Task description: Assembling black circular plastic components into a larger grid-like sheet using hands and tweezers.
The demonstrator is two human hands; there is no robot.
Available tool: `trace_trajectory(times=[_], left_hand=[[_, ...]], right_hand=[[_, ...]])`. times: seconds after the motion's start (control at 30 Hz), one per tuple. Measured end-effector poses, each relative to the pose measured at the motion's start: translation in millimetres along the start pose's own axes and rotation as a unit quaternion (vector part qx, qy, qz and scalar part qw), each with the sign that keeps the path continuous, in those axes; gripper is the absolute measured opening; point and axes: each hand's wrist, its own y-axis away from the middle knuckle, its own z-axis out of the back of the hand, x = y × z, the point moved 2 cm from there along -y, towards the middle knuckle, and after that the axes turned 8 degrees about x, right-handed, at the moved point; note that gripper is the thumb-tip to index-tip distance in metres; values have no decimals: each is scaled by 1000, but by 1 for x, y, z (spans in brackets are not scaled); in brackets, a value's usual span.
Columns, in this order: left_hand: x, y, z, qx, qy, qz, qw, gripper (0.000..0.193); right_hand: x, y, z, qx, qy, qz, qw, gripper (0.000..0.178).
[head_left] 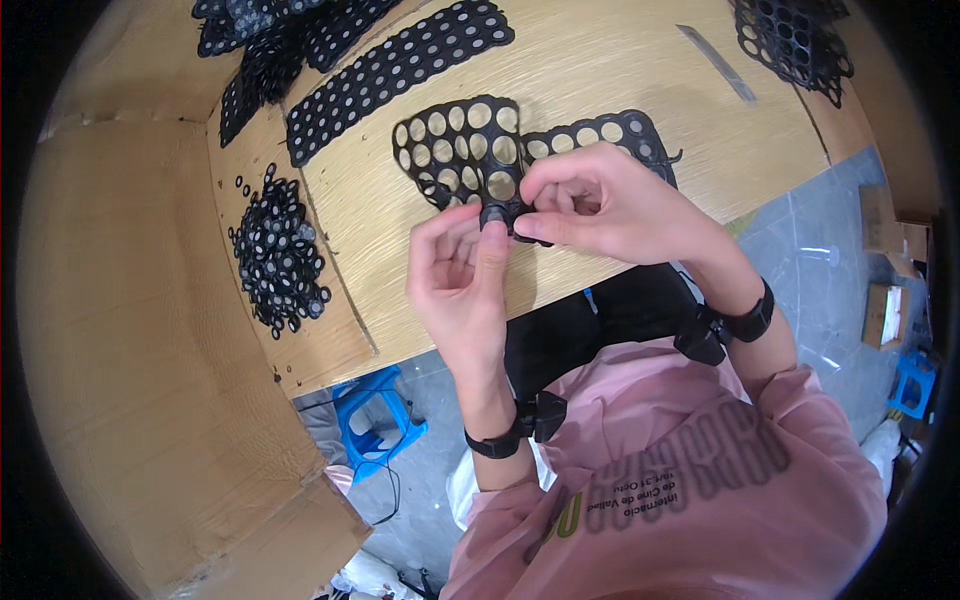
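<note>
A black rubbery sheet (491, 135) with rows of round holes lies near the table's front edge, part of it lifted and folded. My left hand (458, 275) pinches its near edge between thumb and fingers. Close beside it, my right hand (625, 205) grips the same edge with thumb and forefinger. The right part of the sheet, under and behind my right hand, still has some grey-centred discs in it. Whether a small loose piece is between my fingertips is hidden.
Left on the table lies a pile of small black rings (278, 255). Behind are a long disc-filled black sheet (400, 75) and a heap of similar sheets (285, 50). A flat metal strip (717, 63) and perforated black sheets (795, 45) lie far right. A cardboard wall (120, 300) borders the left.
</note>
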Motion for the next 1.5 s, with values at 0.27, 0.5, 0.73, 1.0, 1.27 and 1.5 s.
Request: trace_trajectory(times=[0.27, 0.5, 0.73, 1.0, 1.27, 1.5], left_hand=[[-7, 3, -6, 21, -81, 10, 996, 23], [-3, 1, 11, 100, 10, 62, 993, 23], [2, 5, 9, 111, 14, 73, 991, 11], [-6, 4, -1, 59, -81, 61, 993, 8], [-20, 5, 17, 15, -31, 38, 999, 13], [-55, -22, 127, -194, -303, -149, 921, 11]], right_hand=[[-1, 1, -2, -27, 2, 33, 999, 21], [-2, 4, -2, 14, 75, 70, 995, 18], [13, 11, -2, 29, 138, 45, 989, 15], [10, 16, -3, -26, 141, 48, 989, 15], [1, 19, -9, -79, 84, 39, 993, 14], [3, 30, 3, -174, -10, -26, 984, 14]])
